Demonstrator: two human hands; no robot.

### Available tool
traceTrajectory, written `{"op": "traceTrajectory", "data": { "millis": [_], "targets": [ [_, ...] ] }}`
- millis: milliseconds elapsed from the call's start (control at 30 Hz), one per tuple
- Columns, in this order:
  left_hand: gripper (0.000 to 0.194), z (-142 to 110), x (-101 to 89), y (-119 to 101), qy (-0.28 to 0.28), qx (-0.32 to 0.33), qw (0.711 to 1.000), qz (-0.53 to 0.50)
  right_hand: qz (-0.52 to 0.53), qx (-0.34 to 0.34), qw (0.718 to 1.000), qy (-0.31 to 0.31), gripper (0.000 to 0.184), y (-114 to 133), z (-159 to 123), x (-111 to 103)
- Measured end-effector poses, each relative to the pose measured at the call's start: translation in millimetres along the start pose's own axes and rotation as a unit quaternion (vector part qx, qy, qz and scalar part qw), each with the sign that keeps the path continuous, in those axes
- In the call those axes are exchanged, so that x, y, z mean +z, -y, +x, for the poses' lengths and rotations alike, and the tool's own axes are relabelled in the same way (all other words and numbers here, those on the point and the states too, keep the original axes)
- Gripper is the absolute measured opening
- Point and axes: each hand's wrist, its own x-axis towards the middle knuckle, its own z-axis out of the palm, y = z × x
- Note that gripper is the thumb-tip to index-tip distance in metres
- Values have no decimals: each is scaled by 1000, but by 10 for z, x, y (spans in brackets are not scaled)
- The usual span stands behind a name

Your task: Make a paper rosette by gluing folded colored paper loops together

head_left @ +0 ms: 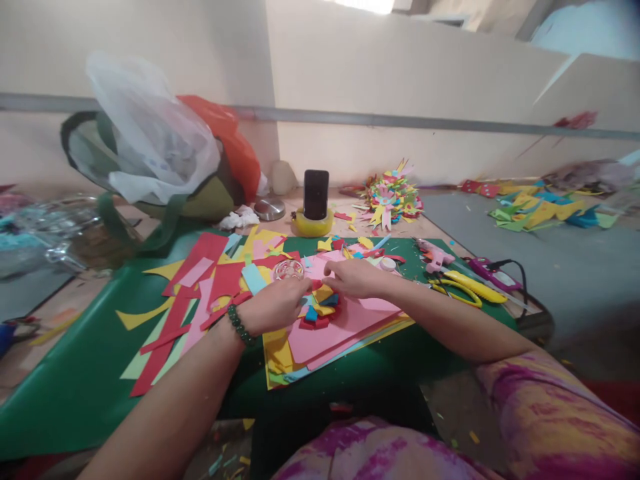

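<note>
A layered flower of felt strips (323,312) in red, yellow and blue lies on a stack of pink felt sheets (357,327). My left hand (280,305), with a dark green bead bracelet at the wrist, is closed at the flower's upper left edge. From the right, my right hand (353,277) reaches its top, thumb and forefinger bent in a pinch on the felt. The fingertips are small and partly hidden. Just behind my left hand sits a clear round dish (289,269). Cut felt strips (193,273) spread out to the left.
Right of the stack lie a pink glue gun (434,255), yellow-handled scissors (457,293) and a purple device (487,272) with a black cable. A phone (316,193) stands upright in a yellow tape roll (313,225). Finished felt flowers (393,200) and a bag (213,200) are by the wall.
</note>
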Motion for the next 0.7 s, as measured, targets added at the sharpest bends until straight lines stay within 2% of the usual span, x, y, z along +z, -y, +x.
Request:
{"op": "traceTrajectory", "data": {
  "millis": [67,167,267,400,467,533,600,700],
  "targets": [
    [23,-5,-11,11,-12,2,1000,18,9,21,999,26,31,22,0,37],
    [22,-6,-17,13,-37,5,999,28,78,46,996,18,32,67,-42,119],
    [22,-13,-32,-20,-48,3,998,49,142,58,988,17,38,153,-213,203],
    [25,-52,-60,-131,-10,-33,996,81,105,32,994,-17,51,260,-613,289],
    [25,-77,-61,-190,18,-45,996,78,91,39,994,-44,47,227,-808,287],
    [23,-96,-46,-220,35,-43,995,77,99,74,989,-79,34,87,-964,243],
    [23,-96,-11,-202,35,-39,996,73,91,146,975,-138,28,-164,-1089,168],
    [27,-50,70,-101,22,-39,997,56,11,303,924,-234,34,-686,-1272,56]
  ]
}}
